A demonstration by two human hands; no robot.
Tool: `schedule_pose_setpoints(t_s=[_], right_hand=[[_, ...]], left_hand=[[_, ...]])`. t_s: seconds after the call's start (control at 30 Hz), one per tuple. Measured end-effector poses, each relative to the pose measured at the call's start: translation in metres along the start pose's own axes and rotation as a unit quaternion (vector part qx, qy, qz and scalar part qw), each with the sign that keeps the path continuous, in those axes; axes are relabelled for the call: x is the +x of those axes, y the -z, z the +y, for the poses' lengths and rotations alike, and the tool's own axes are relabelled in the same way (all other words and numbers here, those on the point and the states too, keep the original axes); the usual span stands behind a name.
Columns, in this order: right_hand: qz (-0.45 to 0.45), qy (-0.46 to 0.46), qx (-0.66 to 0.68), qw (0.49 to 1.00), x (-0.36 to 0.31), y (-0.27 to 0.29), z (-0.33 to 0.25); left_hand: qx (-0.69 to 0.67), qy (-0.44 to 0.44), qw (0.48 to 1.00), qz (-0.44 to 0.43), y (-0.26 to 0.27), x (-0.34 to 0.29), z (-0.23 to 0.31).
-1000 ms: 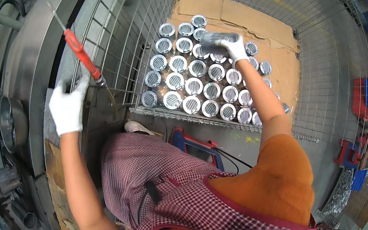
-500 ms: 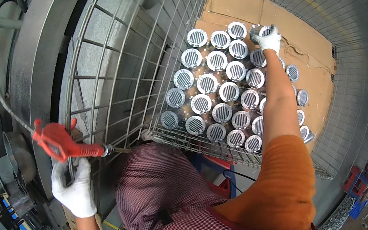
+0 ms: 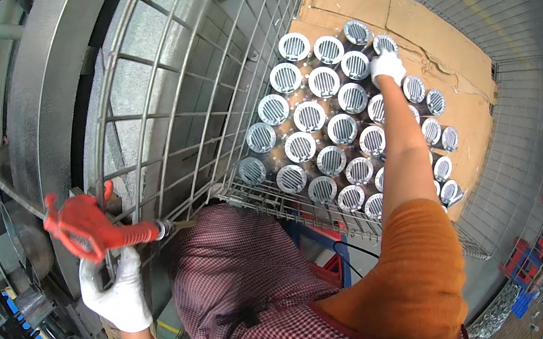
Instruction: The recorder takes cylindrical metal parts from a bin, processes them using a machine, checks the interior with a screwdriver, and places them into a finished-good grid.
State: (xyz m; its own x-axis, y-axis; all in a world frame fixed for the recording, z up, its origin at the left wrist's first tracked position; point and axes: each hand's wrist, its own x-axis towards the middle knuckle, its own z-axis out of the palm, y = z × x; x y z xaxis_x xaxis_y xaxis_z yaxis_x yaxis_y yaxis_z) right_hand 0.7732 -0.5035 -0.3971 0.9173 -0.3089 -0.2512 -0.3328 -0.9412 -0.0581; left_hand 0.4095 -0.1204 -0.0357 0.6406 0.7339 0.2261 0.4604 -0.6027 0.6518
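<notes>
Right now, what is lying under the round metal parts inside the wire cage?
Brown cardboard lines the wire cage floor under the round slotted metal parts. The right hand rests on one part at the far row. Whatever is beneath the cardboard is covered.

light: bright, even, daylight-ish | shadows: soft | focus: sharp ctr | edges: heavy fisheye bend, black vignette | glare: slight on metal
</notes>
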Motion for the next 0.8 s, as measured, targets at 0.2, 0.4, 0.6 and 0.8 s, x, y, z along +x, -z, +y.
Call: schedule_pose_setpoints(t_s=[0.2, 0.4, 0.6, 0.8], right_hand=[[0.183, 0.165, 0.202, 0.948, -0.109, -0.01, -0.016], [0.163, 0.22, 0.323, 0.906, -0.25, 0.024, -0.032], [0.258, 0.354, 0.428, 0.79, -0.362, 0.12, -0.078], [0.337, 0.563, 0.423, 0.625, -0.451, 0.233, -0.139]], left_hand=[[0.064, -0.076, 0.995, -0.029, -0.004, 0.007, 0.014], [0.088, -0.105, 0.99, -0.03, -0.005, 0.013, 0.023], [0.034, -0.109, 0.991, -0.074, 0.002, 0.01, 0.026], [0.029, -0.166, 0.984, -0.053, 0.047, -0.03, 0.0]])
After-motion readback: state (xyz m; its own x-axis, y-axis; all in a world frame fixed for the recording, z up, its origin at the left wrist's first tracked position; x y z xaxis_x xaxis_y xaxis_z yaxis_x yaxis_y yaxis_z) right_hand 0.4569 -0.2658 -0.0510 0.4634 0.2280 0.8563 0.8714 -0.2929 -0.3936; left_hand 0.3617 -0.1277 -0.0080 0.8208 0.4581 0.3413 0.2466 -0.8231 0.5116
